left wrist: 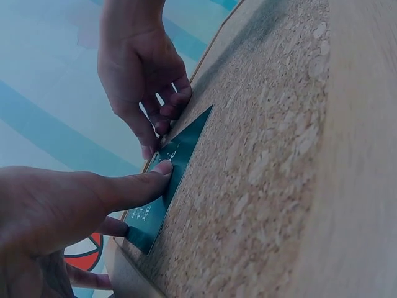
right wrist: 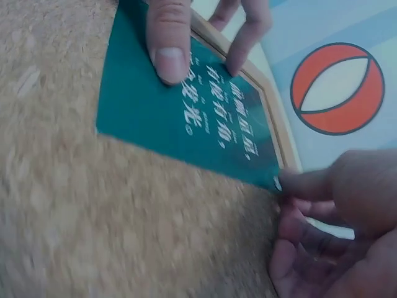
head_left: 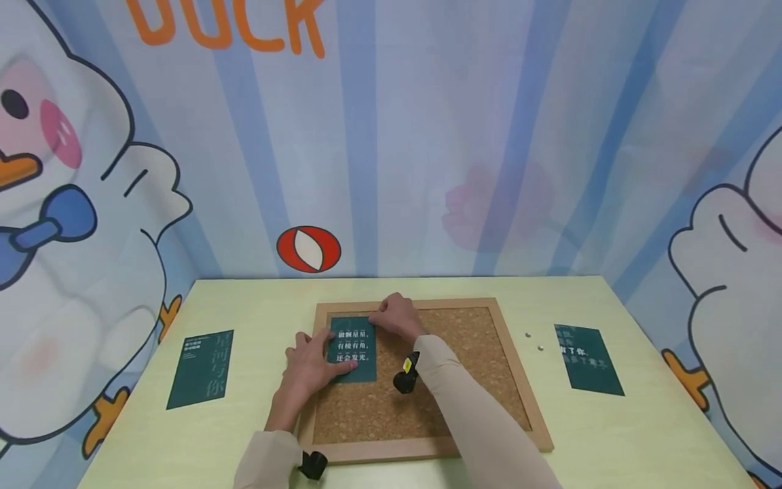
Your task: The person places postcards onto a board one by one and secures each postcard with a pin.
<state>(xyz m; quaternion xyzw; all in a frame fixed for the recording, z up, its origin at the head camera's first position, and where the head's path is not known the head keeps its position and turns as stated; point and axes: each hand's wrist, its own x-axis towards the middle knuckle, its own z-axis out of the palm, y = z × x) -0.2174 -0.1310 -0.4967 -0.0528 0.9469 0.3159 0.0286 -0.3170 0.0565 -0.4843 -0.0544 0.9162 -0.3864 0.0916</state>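
Observation:
A dark green card with white lettering lies on the upper left of a wood-framed cork board. My left hand holds the card down: its thumb presses on the face, and the other fingers spread by the left edge. At the card's top right corner, my right hand pinches a small silver thumbtack between thumb and finger. The tack is mostly hidden by the fingertips; how deep it sits I cannot tell. In the left wrist view, the right hand bends down to that corner.
Another green card lies on the pale table left of the board. A third green card is at the right. Between it and the board are two small silver tacks. A printed curtain stands behind the table.

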